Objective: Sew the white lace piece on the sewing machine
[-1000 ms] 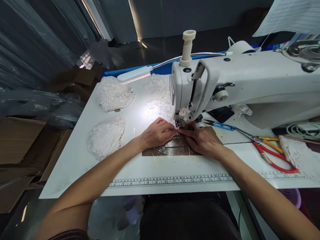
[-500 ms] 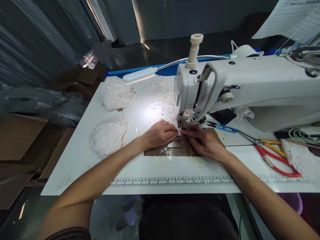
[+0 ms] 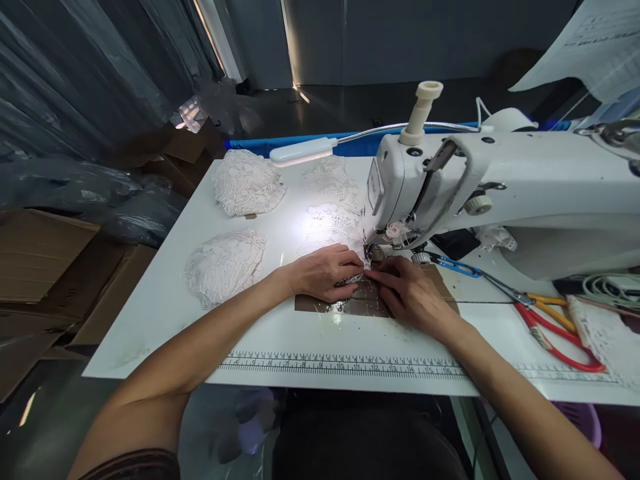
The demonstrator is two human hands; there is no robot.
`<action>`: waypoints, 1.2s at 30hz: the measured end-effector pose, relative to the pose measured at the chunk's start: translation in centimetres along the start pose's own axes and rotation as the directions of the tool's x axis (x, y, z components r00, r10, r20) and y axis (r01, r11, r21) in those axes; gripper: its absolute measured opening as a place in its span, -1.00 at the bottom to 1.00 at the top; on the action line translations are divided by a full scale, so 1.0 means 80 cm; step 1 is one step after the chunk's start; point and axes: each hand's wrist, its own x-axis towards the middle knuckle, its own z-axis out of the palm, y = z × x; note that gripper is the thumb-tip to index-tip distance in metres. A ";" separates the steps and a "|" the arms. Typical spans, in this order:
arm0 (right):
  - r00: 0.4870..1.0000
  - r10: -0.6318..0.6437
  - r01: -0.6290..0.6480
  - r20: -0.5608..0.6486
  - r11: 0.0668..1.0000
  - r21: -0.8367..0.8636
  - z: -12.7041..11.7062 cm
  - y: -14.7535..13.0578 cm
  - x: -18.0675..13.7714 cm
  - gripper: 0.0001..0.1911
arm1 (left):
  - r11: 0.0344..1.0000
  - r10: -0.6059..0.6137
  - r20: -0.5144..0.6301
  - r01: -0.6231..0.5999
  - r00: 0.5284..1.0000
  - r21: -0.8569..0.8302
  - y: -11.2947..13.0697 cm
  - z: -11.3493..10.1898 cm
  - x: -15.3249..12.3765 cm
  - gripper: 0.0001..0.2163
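Note:
Right in front of the needle of a white sewing machine point(image 3: 540, 173), both hands meet at a small piece of white lace point(image 3: 367, 265). My left hand point(image 3: 331, 272) lies with curled fingers on the lace's left side, and a bit of lace shows under its fingertips. From the right, my right hand point(image 3: 413, 290) pinches the lace's near edge between thumb and index finger. Under both hands is a brown shiny sheet point(image 3: 320, 305) on the white table point(image 3: 240, 330). The presser foot stands just beyond the fingertips; the fingers partly hide the lace.
White lace pieces lie in heaps on the left, one behind point(image 3: 247, 183) and one nearer point(image 3: 227, 267). More lace point(image 3: 330, 213) sits under the lamp point(image 3: 303, 152). Blue-handled snips point(image 3: 457, 267) and red-handled scissors point(image 3: 560, 340) rest on the right. A ruler strip point(image 3: 340, 365) runs along the front edge.
The view has shifted slightly, so the machine and table appear further right and lower. My left fingers have spread a little, showing lace beneath them. Both hands stay at the needle.

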 end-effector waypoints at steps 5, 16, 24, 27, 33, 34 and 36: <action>1.000 0.003 -0.002 0.015 1.000 -0.022 -0.002 -0.003 0.001 -0.58 | 1.000 -0.013 0.009 0.013 1.000 0.019 0.000 0.002 -0.001 -0.78; 0.999 -0.002 0.005 0.047 0.997 -0.079 -0.008 -0.012 0.007 -0.64 | 0.997 -0.071 0.071 0.071 0.995 0.004 -0.003 -0.002 0.000 -0.76; 0.998 -0.006 0.018 0.056 0.977 -0.214 -0.006 -0.016 0.014 -0.61 | 0.996 -0.092 0.106 0.090 0.990 0.027 -0.006 -0.004 -0.001 -0.71; 0.997 0.027 -0.001 0.075 0.943 -0.332 -0.004 -0.020 0.017 -0.59 | 0.994 -0.101 0.122 0.094 0.987 0.063 -0.007 -0.005 -0.001 -0.70; 0.996 0.052 -0.020 0.071 0.920 -0.391 -0.003 -0.025 0.020 -0.60 | 0.987 -0.129 0.163 0.111 0.978 0.113 -0.005 -0.005 0.000 -0.65; 0.996 0.053 -0.022 0.077 0.932 -0.363 -0.003 -0.023 0.019 -0.60 | 0.986 -0.136 0.168 0.117 0.976 0.119 -0.005 -0.005 0.000 -0.64; 0.994 0.064 -0.038 0.086 0.960 -0.278 -0.004 -0.018 0.016 -0.60 | 0.983 -0.150 0.171 0.128 0.974 0.131 -0.004 -0.006 0.001 -0.61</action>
